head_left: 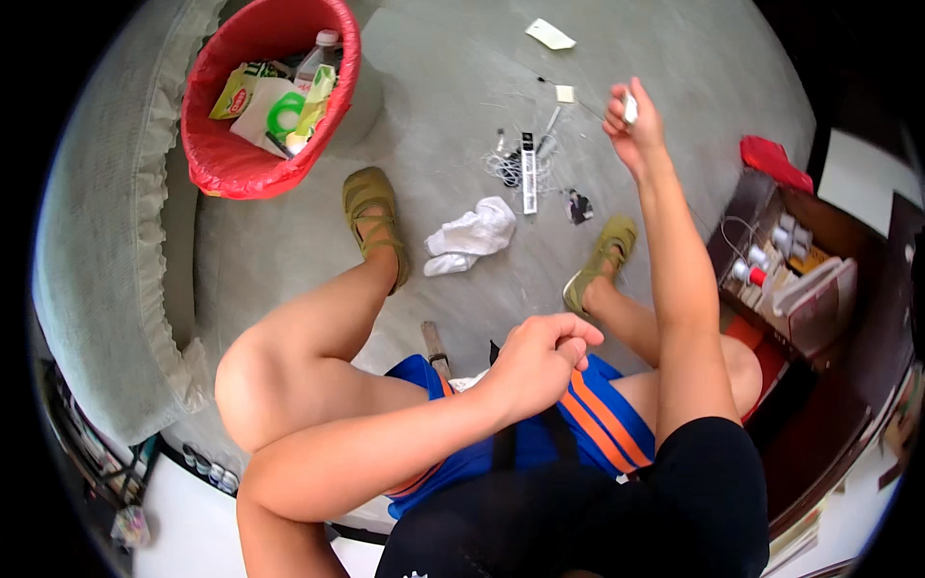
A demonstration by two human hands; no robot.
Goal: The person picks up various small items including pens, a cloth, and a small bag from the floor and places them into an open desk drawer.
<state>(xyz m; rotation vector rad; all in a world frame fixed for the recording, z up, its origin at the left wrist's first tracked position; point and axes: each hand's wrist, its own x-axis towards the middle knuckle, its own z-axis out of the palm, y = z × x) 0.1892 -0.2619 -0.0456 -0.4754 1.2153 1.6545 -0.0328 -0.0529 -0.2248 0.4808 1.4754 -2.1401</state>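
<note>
Out over the floor at the upper right, my right hand (640,140) is closed around a small white piece (630,108) whose kind I cannot make out. A thin dark line runs from near it toward a small cream square (565,93) on the floor. My left hand (547,361) is held over my lap with its fingers curled in; whatever they may hold is hidden. On the floor between my feet lie a crumpled white cloth (472,234), a tangle of thin pale cords (504,170), a narrow black-and-white strip (529,178) and a small dark card (579,206).
A bin with a red liner (217,164), holding wrappers and a bottle, stands at the upper left beside a ruffled bedcover (106,222). To the right is an open drawer (752,207) with thread spools (756,260). A white paper piece (550,35) lies farther off.
</note>
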